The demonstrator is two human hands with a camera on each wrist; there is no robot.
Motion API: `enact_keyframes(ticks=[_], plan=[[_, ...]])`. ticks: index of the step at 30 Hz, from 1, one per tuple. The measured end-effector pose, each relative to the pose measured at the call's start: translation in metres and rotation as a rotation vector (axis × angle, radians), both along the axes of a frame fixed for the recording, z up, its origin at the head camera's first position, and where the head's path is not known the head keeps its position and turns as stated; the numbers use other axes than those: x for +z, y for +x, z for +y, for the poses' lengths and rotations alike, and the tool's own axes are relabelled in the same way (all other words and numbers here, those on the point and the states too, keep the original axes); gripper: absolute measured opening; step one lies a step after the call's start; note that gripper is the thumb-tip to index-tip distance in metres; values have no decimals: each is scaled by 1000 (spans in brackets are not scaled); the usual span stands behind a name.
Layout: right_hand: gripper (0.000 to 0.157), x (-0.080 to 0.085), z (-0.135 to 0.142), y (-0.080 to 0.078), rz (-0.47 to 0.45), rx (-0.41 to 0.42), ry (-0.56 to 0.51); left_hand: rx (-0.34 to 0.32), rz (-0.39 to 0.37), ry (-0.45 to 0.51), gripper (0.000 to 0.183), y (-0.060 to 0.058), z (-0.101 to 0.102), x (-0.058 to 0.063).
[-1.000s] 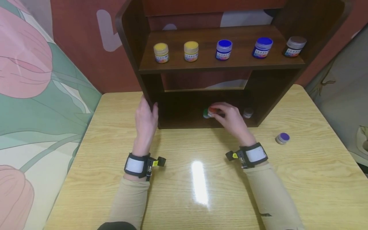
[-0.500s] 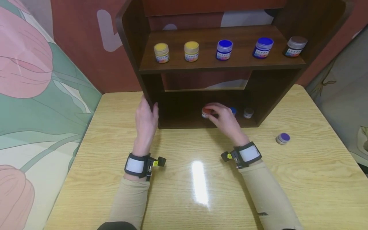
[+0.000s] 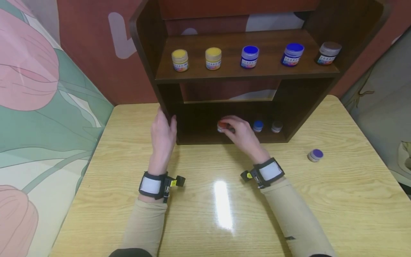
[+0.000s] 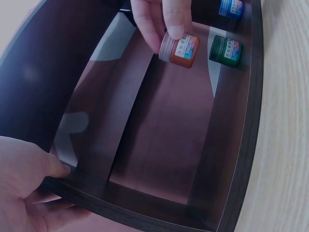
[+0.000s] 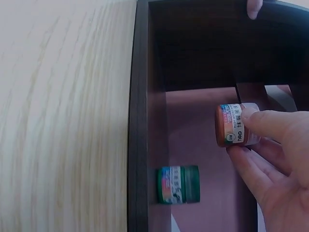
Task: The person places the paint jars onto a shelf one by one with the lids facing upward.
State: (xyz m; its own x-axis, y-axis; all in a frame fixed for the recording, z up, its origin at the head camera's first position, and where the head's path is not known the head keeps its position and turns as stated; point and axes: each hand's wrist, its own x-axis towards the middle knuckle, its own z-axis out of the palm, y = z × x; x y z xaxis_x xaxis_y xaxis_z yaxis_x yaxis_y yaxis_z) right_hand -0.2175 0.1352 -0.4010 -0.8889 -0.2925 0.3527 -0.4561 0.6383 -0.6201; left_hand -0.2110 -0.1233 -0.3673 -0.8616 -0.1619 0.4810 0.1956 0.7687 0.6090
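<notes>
My right hand (image 3: 242,134) pinches an orange-red paint jar (image 5: 234,124) by its lid, thumb on one side and fingers on the other. In the right wrist view the jar hangs inside the lower compartment, its base apart from the bottom board. A green paint jar (image 5: 178,184) stands on that board beside it; in the head view my hand hides it. Farther right come a blue-lidded jar (image 3: 258,126) and a dark-lidded jar (image 3: 277,126). My left hand (image 3: 163,134) grips the left side panel of the dark wooden shelf (image 3: 205,140), thumb inside, fingers outside.
On the upper board stand two yellow jars (image 3: 213,58), two blue jars (image 3: 249,57) and a dark brown jar (image 3: 328,53). A purple-lidded jar (image 3: 315,155) sits on the light wood table (image 3: 199,221), right of the shelf. A patterned wall (image 3: 83,53) is behind.
My right hand has carried the orange-red jar leftward along the lower compartment. The blue-lidded jar has come into sight behind it, while the green jar has become hidden. My left hand stays put.
</notes>
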Motion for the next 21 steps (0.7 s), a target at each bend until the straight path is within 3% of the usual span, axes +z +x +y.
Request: enact_keyframes(ticks=[8, 21], plan=[[29, -5, -14, -2, 18, 15, 8, -1, -4, -8, 40, 0, 0, 0], [32, -8, -31, -4, -46, 7, 52, -9, 23, -6, 39, -1, 0, -1]])
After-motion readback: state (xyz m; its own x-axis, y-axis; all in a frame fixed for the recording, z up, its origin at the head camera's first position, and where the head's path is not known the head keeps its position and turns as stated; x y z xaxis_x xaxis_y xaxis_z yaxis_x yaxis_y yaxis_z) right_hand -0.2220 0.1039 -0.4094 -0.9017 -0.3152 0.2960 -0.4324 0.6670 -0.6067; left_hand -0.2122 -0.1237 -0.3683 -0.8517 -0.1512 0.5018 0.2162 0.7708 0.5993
